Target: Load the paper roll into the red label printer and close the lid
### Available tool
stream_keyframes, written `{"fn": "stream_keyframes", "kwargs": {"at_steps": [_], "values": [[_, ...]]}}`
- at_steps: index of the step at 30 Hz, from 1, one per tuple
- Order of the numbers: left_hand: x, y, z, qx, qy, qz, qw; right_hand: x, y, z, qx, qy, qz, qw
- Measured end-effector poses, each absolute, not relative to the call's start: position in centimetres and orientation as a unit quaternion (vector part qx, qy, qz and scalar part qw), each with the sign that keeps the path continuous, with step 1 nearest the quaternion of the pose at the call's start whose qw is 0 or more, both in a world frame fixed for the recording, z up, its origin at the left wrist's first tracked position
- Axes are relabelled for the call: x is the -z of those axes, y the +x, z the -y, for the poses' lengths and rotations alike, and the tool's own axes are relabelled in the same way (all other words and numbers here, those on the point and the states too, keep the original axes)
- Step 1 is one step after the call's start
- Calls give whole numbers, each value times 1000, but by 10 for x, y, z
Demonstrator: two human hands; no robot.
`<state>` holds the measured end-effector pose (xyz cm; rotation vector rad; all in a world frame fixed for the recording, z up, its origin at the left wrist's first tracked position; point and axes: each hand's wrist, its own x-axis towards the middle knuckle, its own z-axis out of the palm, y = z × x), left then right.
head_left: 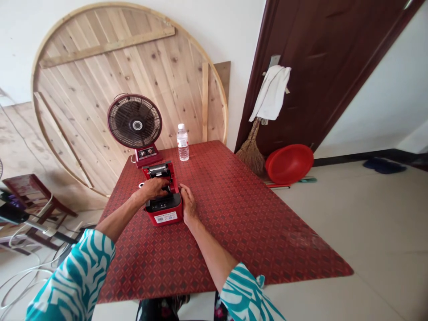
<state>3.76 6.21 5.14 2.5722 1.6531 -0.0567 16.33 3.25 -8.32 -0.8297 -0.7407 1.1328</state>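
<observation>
A red and black label printer (166,209) stands on the patterned red table (240,223), its lid (159,169) raised at the back. My left hand (155,188) reaches over the printer from the left, with its fingers down inside the open body. The fingertips are partly hidden, so whether they grip anything does not show. My right hand (189,203) rests along the printer's right side, fingers stretched out and holding nothing. Just left of the printer, a small white ring-shaped thing (141,185) is partly covered by my left hand and wrist.
A dark red fan (136,122) and a clear water bottle (183,142) stand at the table's far end. A large round wooden panel (133,58) leans on the wall. Right of the table are a straw broom (251,151), a red basin (290,164) and a door (310,67).
</observation>
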Motion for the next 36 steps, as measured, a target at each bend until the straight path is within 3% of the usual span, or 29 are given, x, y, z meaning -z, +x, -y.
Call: {"fn": "stream_keyframes", "kwargs": {"at_steps": [16, 22, 27, 32, 36], "values": [[-65, 9, -45, -141, 829, -529, 116, 86, 163, -33, -507, -376, 342, 696], [-68, -21, -32, -335, 782, -500, 159, 83, 164, -32, -507, -382, 346, 691], [-28, -81, -27, -520, 613, -541, 245, 82, 164, -32, -511, -384, 336, 692], [38, -94, -31, -457, 600, -590, 290, 82, 164, -33, -520, -380, 329, 691], [45, -94, -33, -451, 606, -594, 277, 81, 165, -31, -518, -378, 333, 691]]}}
